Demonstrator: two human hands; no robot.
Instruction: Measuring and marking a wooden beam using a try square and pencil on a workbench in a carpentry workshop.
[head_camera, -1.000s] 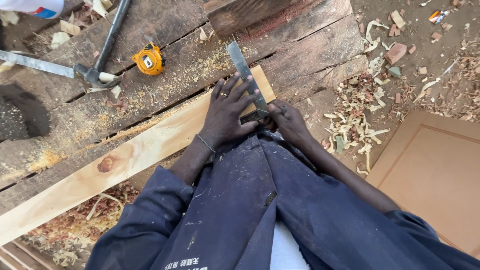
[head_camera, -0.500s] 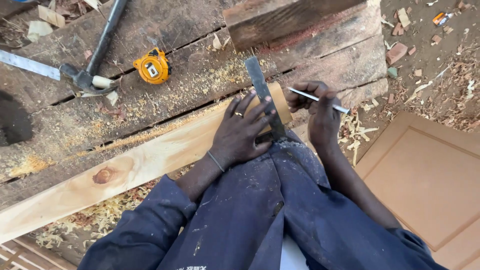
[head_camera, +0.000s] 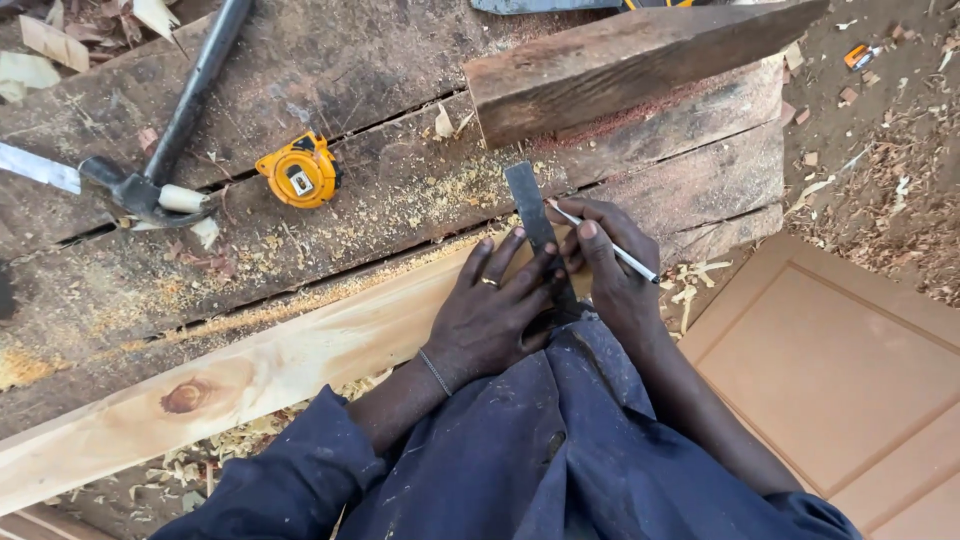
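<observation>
My left hand (head_camera: 495, 310) presses flat on a dark metal square (head_camera: 532, 220) laid across the end of a pale wooden plank (head_camera: 250, 375). A ring sits on one finger and a thin bracelet on the wrist. My right hand (head_camera: 610, 270) grips a slim white pencil (head_camera: 610, 245), its tip against the blade's right edge on the plank's end. The plank runs diagonally from lower left to the hands, over a rough dark workbench (head_camera: 380, 180).
A yellow tape measure (head_camera: 300, 172) lies on the bench beside a hammer (head_camera: 165, 160). A dark timber block (head_camera: 640, 60) sits behind the square. Sawdust and shavings cover bench and ground. An orange-brown panelled door (head_camera: 840, 370) lies at lower right.
My right hand rose from the plank's end with the pencil and brought its tip down against the square's blade. The left hand stayed pressed on the square. The view shifted closer.
</observation>
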